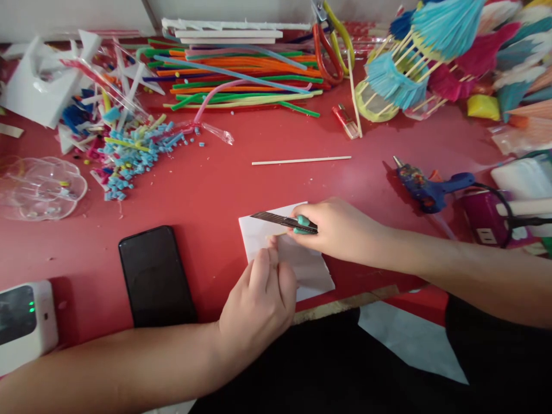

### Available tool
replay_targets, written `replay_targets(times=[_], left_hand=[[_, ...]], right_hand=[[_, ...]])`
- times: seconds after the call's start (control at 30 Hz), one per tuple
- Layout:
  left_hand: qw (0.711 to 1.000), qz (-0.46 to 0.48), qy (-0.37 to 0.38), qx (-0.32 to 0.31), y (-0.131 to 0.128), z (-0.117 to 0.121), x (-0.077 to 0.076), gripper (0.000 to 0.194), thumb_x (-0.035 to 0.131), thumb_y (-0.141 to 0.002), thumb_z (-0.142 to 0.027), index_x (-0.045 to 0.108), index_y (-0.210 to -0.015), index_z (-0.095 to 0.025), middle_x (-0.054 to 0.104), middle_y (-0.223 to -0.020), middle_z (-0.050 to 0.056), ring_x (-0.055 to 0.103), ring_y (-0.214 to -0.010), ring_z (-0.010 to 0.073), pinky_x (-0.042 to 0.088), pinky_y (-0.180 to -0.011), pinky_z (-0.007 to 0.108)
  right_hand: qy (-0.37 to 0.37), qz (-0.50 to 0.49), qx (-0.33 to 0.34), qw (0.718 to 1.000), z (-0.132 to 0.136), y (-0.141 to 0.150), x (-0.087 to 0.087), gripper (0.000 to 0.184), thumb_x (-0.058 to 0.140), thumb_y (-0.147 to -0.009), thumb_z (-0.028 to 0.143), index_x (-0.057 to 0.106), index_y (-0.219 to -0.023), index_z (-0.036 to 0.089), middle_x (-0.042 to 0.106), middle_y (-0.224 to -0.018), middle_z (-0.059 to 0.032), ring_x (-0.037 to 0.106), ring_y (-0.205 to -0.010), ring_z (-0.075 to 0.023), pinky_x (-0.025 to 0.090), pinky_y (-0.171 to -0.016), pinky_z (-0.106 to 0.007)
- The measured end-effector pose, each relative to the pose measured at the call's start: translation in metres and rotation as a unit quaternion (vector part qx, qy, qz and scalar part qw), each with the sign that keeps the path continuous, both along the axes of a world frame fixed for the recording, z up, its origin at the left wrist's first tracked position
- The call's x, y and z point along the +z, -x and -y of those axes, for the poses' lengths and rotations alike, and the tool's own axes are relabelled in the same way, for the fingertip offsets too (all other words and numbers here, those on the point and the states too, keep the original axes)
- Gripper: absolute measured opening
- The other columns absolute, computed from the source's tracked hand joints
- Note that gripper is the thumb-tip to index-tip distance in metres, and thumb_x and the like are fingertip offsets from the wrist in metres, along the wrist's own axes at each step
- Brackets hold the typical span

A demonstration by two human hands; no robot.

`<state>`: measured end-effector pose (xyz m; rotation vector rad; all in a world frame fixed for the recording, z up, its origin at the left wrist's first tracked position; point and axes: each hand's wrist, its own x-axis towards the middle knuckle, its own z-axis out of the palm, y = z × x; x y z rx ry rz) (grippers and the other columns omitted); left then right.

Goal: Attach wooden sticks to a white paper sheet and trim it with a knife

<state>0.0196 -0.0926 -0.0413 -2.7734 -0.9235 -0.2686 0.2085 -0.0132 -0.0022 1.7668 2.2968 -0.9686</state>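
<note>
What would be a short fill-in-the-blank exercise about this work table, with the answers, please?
The cutter is in the person's ____ hand.
The black phone lies to the ____ of the white sheet.
The glue gun rests on a table coloured ____.
Missing words: right; left; red.

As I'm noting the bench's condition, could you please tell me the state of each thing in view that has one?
Cutter knife: blade out, in the right hand
White sheet: flat, partly covered
Phone: screen dark
White device: green lights lit
Glue gun: on its side, heat unclear
Pliers: handles spread
Loose stick: lying flat
Clear tray: holds small bits
</note>
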Motion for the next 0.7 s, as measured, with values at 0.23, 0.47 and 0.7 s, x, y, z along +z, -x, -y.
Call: replay_targets(times=[0.23,0.47,0.7], left_hand=[[1.000,0.001,-0.016,-0.002,-0.001,-0.001,0.000,0.025,0.052,-0.095,-0.017,0.064,-0.104,0.003,0.070,-0.114,0.030,0.072,-0.096,0.0282,0.063,-0.082,0.035],[0.999,-0.023,-0.013,-0.019,-0.001,-0.002,0.001,0.022,0.061,-0.092,-0.020,0.066,-0.096,0.000,0.074,-0.095,0.020,0.072,-0.091,0.0290,0.062,-0.083,0.037],[0.999,-0.031,-0.015,-0.010,0.000,0.000,0.002,0.028,0.059,-0.095,-0.023,0.065,-0.104,0.003,0.072,-0.106,0.023,0.070,-0.099,0.0286,0.061,-0.087,0.037]], right_hand=[[-0.001,0.004,0.015,1.000,0.002,-0.002,-0.001,0.010,0.060,-0.088,0.029,0.064,-0.089,0.019,0.068,-0.073,0.0003,0.058,-0.060,-0.0127,0.033,-0.056,-0.025],[-0.104,-0.040,0.176,0.978,0.005,-0.020,0.005,0.037,0.040,-0.101,0.029,0.054,-0.135,0.026,0.070,-0.117,-0.0071,0.067,-0.087,-0.0183,0.040,-0.065,-0.027],[-0.267,0.044,0.272,0.923,0.005,-0.041,0.008,0.045,0.041,-0.089,0.006,0.069,-0.117,0.025,0.066,-0.086,-0.0041,0.058,-0.073,-0.0159,0.034,-0.064,-0.028]])
